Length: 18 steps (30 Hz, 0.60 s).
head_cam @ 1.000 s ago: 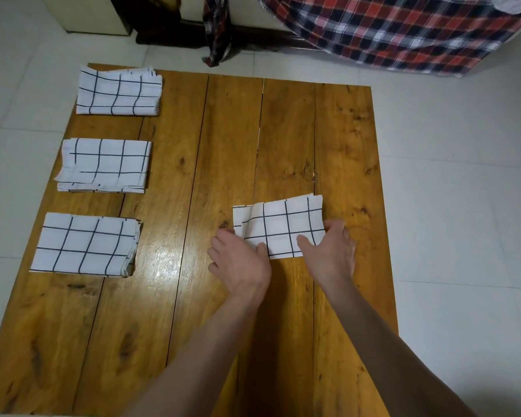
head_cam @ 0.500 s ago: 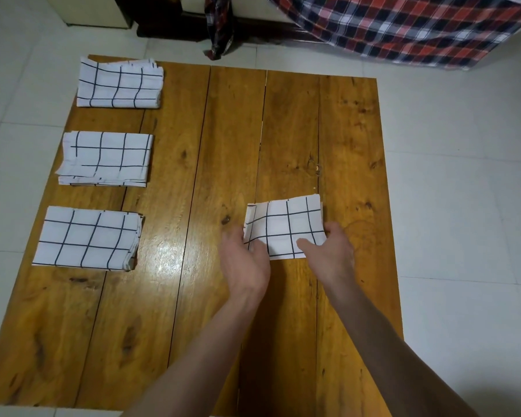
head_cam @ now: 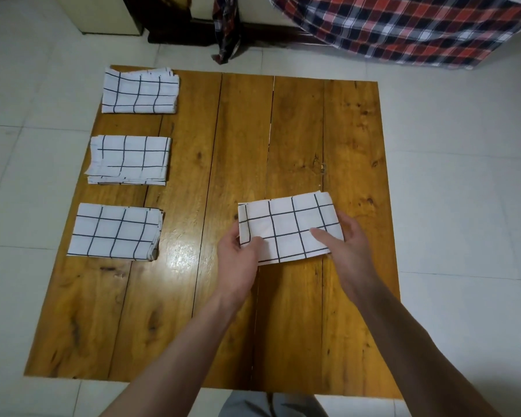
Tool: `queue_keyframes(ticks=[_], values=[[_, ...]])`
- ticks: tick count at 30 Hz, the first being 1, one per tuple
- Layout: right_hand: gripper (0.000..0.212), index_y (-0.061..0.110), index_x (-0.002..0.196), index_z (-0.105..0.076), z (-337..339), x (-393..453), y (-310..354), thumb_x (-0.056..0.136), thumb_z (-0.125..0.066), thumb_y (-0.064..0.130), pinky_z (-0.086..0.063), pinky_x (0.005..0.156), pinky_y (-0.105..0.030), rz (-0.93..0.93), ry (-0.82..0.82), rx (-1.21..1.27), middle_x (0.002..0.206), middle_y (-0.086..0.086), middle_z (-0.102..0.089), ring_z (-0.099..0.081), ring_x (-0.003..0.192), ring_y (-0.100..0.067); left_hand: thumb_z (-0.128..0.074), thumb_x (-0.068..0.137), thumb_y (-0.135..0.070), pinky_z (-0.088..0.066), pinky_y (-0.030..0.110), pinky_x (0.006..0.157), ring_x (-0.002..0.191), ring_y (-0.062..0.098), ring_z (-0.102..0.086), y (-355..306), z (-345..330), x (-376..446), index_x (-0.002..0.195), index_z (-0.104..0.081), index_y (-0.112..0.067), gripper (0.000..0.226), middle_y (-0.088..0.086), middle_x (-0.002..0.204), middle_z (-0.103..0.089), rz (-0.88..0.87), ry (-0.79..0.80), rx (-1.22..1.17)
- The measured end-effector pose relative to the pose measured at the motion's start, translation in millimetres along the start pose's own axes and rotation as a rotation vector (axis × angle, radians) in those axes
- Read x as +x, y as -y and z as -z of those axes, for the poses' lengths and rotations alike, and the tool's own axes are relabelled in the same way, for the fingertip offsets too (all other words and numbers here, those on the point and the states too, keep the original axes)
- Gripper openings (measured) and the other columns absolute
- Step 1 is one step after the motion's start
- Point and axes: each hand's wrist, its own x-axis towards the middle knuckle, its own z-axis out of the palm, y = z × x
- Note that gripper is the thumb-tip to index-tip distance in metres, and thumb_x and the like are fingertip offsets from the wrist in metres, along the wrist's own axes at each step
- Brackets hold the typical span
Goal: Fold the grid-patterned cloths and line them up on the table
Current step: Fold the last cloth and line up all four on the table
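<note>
A folded white cloth with a black grid (head_cam: 289,227) is held over the middle right of the wooden table (head_cam: 298,139). My left hand (head_cam: 238,257) grips its near left corner, thumb on top. At the cloth's right end my right hand (head_cam: 346,242) holds it, thumb lying across the top and fingers underneath. Three more folded grid cloths lie in a column along the table's left side: a far one (head_cam: 139,91), a middle one (head_cam: 130,160) and a near one (head_cam: 115,231).
Pale floor tiles (head_cam: 463,176) surround the low table. A red plaid fabric (head_cam: 409,25) hangs at the far right, and a dark plaid garment (head_cam: 226,25) hangs behind the table's far edge. A cream cabinet (head_cam: 103,13) stands at the far left.
Both hands have taken hold of the folded cloth at its ends and lifted it slightly off the table. The camera view has shifted a little.
</note>
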Motion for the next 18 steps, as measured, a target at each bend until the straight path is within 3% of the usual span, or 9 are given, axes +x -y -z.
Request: queue_keyframes(ticks=[2,4,6,8,14,18], values=[[0.041,0.017,0.129,-0.066,6,-8,9,0.090,-0.079,0.014,-0.056,0.102,-0.046,-0.086,0.071,0.087,0.127,-0.009,-0.073,-0.071,0.113,-0.023,-0.053,0.097,0.008,-0.059,0.019,0.074,0.097,0.005,-0.074,-12,8,-10,0.122,-0.069,-0.021,0.042,-0.010,0.106,-0.079,0.003,0.033,0.009],[0.021,0.022,0.113,-0.072,12,-18,16,0.095,-0.074,0.013,-0.054,0.106,-0.050,-0.128,0.148,0.096,0.132,-0.016,-0.069,-0.067,0.121,-0.030,-0.053,0.096,0.010,-0.059,0.018,0.072,0.096,0.005,-0.075,-23,16,-20,0.120,-0.069,-0.020,0.042,-0.008,0.105,-0.080,0.003,0.061,0.018],[0.031,0.027,0.121,-0.071,16,-31,25,0.092,-0.076,0.017,-0.055,0.105,-0.049,-0.135,0.202,0.115,0.134,-0.009,-0.069,-0.065,0.125,-0.028,-0.053,0.097,0.009,-0.058,0.016,0.071,0.095,0.002,-0.074,-36,25,-30,0.117,-0.069,-0.023,0.041,-0.012,0.103,-0.079,0.000,0.075,0.027],[0.051,0.022,0.135,-0.064,17,-44,38,0.087,-0.080,0.019,-0.056,0.103,-0.047,-0.166,0.240,0.213,0.131,-0.007,-0.072,-0.069,0.121,-0.026,-0.055,0.097,0.007,-0.058,0.016,0.073,0.098,0.002,-0.073,-50,34,-40,0.119,-0.069,-0.024,0.040,-0.015,0.103,-0.079,-0.006,0.075,0.050],[0.036,0.022,0.131,-0.065,11,-99,92,0.097,-0.071,0.017,-0.052,0.109,-0.046,-0.215,0.325,0.200,0.122,-0.002,-0.077,-0.069,0.119,-0.023,-0.058,0.099,-0.004,-0.059,0.017,0.076,0.100,0.002,-0.072,-101,62,-82,0.121,-0.071,-0.021,0.030,-0.014,0.107,-0.078,-0.001,0.043,0.054],[0.052,0.024,0.143,-0.059,-2,-151,131,0.095,-0.073,0.035,-0.051,0.110,-0.047,-0.122,0.321,0.084,0.129,0.004,-0.073,-0.067,0.122,-0.018,-0.059,0.102,-0.012,-0.057,0.015,0.071,0.097,0.001,-0.071,-137,82,-118,0.117,-0.072,-0.021,0.022,-0.012,0.106,-0.077,-0.018,-0.033,0.062]])
